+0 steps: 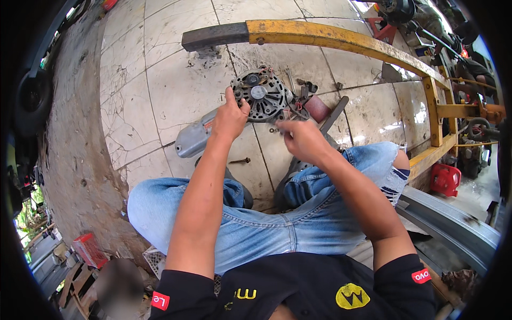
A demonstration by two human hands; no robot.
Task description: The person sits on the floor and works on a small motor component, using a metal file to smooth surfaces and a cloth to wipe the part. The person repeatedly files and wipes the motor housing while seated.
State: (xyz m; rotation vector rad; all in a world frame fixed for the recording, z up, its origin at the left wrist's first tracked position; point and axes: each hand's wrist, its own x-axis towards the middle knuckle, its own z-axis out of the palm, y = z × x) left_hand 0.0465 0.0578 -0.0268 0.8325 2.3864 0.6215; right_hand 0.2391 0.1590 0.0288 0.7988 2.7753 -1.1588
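A round grey alternator (258, 92) with a slotted end face and red wires lies on the tiled floor. My left hand (230, 118) grips its left edge, fingers curled and thumb raised. My right hand (304, 136) is closed by the lower right edge, slightly blurred, around something too small to make out. Left of them lies a long grey metal case (189, 141). A bolt (240, 160) lies below. To the right are small dark parts, a maroon cylinder (318, 109), a thin metal tool (290, 79) and a dark bar (335, 113).
A yellow steel frame (336, 38) arches beyond the alternator and down the right side, near a red jerrycan (445, 180). Steel channels (448, 224) lie beside my right knee. Rough concrete (69, 160) borders the tiles at left, with a red crate (89, 249) at lower left.
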